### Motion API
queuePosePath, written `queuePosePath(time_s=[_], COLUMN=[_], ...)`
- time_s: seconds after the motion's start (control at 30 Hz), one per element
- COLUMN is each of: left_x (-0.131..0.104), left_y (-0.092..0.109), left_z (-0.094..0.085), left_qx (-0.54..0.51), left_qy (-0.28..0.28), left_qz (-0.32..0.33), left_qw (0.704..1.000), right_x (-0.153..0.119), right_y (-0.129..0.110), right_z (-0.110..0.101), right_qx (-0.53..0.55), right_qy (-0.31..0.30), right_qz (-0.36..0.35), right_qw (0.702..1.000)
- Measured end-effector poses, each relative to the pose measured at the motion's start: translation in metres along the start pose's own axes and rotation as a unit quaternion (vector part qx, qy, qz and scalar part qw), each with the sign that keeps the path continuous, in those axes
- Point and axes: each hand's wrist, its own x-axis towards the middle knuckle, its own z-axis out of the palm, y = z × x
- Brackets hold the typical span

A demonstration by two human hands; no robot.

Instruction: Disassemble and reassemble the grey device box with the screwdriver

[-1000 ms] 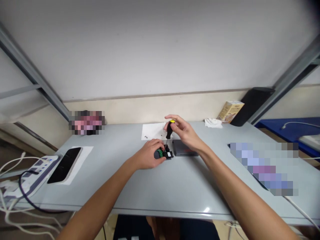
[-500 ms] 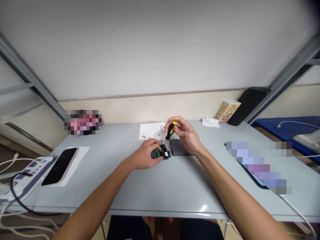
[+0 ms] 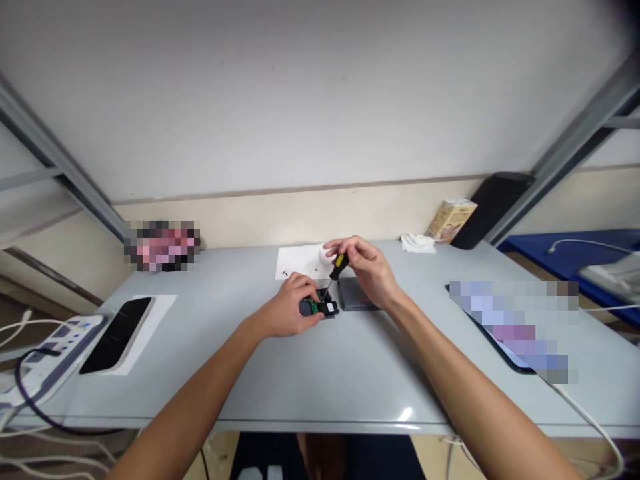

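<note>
A small black device with green circuit board [image 3: 327, 308] lies on the grey table, and my left hand [image 3: 293, 307] grips it from the left with fingers and thumb. My right hand [image 3: 367, 263] holds a black and yellow screwdriver [image 3: 339, 265] by its handle, tilted, its tip down at the device. A dark grey box [image 3: 353, 297] sits partly under my right hand. Behind my hands is a white paper sheet [image 3: 295, 260] with several tiny dark pieces [image 3: 285, 273], likely screws, and a white round object [image 3: 326, 255] partly hidden by my right fingers.
A black phone [image 3: 117, 333] rests on paper at the left, beside a power strip [image 3: 55, 360] with cables. At the right lies a blurred-out flat device [image 3: 500, 333]. Crumpled tissue [image 3: 418, 243], a yellow carton [image 3: 451, 221] and a black cylinder [image 3: 493, 210] stand at the back right.
The fingers of my right hand have closed further over the screwdriver's handle top, covering its yellow end. My left hand still grips the device. The whole view has shifted slightly.
</note>
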Motion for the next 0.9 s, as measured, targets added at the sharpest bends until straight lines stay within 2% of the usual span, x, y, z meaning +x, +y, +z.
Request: queuePosePath(time_s=[0.1,0.3,0.37,0.47,0.53,0.67,0.77,0.9], left_x=[0.0001,-0.0001,0.0000,0.0006,0.0010,0.0013,0.0009,0.0004], left_y=[0.0003,0.0003,0.0008,0.0017,0.0019,0.0014,0.0013,0.0019], left_z=[-0.0003,0.0003,0.0006,0.0009,0.0011,0.0009,0.0000,-0.0010], left_qx=[-0.003,0.002,0.006,0.011,0.013,0.023,0.027,0.033], left_qy=[-0.005,-0.006,-0.007,-0.004,-0.003,-0.011,-0.017,-0.017], left_qz=[-0.003,-0.002,-0.001,0.000,0.002,0.000,-0.004,-0.007], left_qw=[1.000,1.000,1.000,1.000,1.000,1.000,0.999,0.999], right_x=[0.0008,0.0003,0.0000,0.0007,0.0013,0.0008,-0.0001,0.0012], right_y=[0.0002,-0.0040,-0.0030,-0.0010,-0.0014,-0.0045,-0.0033,-0.0007], right_z=[-0.0005,0.0014,0.0028,0.0023,0.0011,0.0026,0.0048,-0.0030], right_qx=[-0.028,0.056,0.051,-0.008,-0.022,0.034,0.058,-0.025], right_qy=[0.034,-0.028,-0.017,0.029,0.036,-0.005,0.012,0.044], right_qz=[-0.009,0.042,0.024,0.000,0.006,0.040,0.035,0.018], right_qw=[0.999,0.997,0.998,1.000,0.999,0.999,0.998,0.999])
